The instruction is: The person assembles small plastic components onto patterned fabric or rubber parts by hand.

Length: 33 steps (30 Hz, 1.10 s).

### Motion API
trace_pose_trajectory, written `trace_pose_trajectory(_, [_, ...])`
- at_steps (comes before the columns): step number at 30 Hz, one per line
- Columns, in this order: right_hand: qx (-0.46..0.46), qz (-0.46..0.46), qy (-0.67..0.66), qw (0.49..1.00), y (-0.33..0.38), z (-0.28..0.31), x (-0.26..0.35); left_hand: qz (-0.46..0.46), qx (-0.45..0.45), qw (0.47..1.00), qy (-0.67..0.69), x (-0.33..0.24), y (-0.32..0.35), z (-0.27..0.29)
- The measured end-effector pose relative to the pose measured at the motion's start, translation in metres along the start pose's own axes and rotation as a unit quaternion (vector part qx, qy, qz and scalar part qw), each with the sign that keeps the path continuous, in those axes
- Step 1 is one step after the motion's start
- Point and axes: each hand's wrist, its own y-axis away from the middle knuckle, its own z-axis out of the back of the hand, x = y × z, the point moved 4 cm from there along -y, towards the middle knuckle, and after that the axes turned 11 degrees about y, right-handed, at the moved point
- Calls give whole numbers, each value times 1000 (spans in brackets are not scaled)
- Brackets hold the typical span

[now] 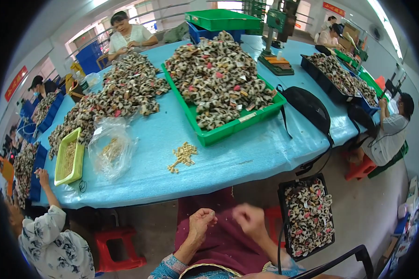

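Apron (219, 249), maroon, spreads beneath the left hand (201, 223), narrowed with thumb to fingertips, and the right hand (250, 221), too blurred to read; whether these hands hold anything I cannot tell. On the blue-covered counter (246, 162) lie small beige pieces (185, 155), near a green tray (237, 128) heaped with black-and-white plush pieces (216, 76); others fill a black crate (283, 197).

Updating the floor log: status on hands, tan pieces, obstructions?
Left hand curled, right hand blurred, contents unclear. Tan pieces heaped loose on blue table. Its edge between hands and pieces.
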Motion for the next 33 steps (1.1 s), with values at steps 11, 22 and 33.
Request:
trace_pose_trajectory(11, [111, 155, 425, 885, -348, -47, -36, -7, -89, 995, 55, 20, 25, 49])
trace_pose_trajectory(22, [53, -4, -24, 998, -333, 9, -43, -50, -94, 993, 58, -8, 20, 40])
trace_pose_trajectory(33, [91, -243, -455, 852, -86, -34, 6, -70, 172, 947, 263, -75, 6, -52])
